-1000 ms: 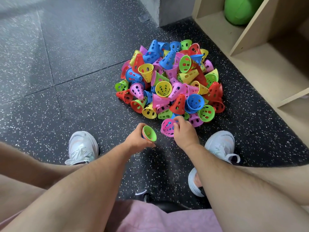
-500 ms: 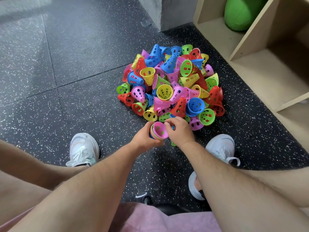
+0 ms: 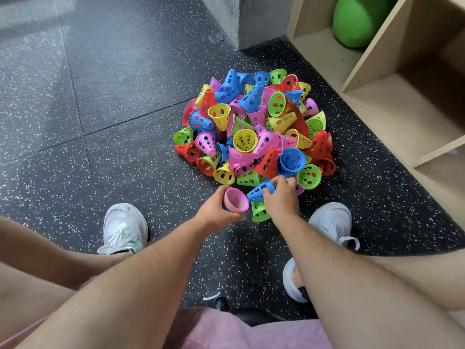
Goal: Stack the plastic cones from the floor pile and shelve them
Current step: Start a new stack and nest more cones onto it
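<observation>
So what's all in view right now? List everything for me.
cone pile: many, mixed blue, pink, yellow, green and red, on the floor ahead of the hands
stack: one, several nested cones with pink innermost, in the left hand
blue cone: one, blue, at the near edge of the pile, in the right hand
green cone: one, green, on the floor just below the right hand
shelf: one, light wood, on the right
ball: one, green, in the shelf's far compartment
floor: black with white speckles
shoes: two, white, either side of the hands
left hand: holds the stack
right hand: grips the blue cone
</observation>
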